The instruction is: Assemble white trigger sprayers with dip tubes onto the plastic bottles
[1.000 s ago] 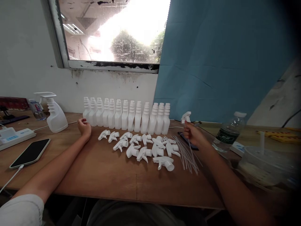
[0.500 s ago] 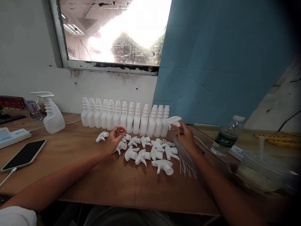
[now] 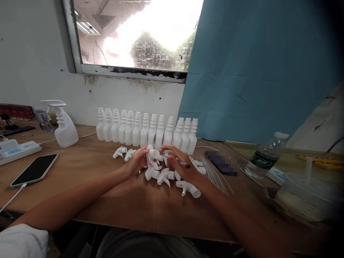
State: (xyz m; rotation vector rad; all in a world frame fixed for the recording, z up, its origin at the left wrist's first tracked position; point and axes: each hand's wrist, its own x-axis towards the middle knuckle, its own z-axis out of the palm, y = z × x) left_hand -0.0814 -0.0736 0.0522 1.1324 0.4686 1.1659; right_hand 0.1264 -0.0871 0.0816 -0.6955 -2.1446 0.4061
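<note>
My left hand (image 3: 137, 162) is closed on a white trigger spray head (image 3: 153, 154), held above the table with its round collar facing me. Just to the right of it is my right hand (image 3: 181, 163), its index finger stretched toward the spray head. A slim dark pen (image 3: 184, 164) is tucked in that hand, only partly visible. Beneath both hands lie several loose trigger spray heads (image 3: 164, 176), some hidden by my fingers. Thin clear dip tubes (image 3: 213, 175) lie in a bundle beside my right wrist.
Several white bottles (image 3: 137, 130) without heads stand in a row by the wall. At left are an assembled spray bottle (image 3: 66, 130), a phone (image 3: 34, 170) and a power strip (image 3: 20, 152). A water bottle (image 3: 263, 157) and a plastic cup (image 3: 303, 197) stand at right.
The spray head that my right hand held by the bottles is now in my left hand. My right hand has come left to the middle, and the view has shifted slightly.
</note>
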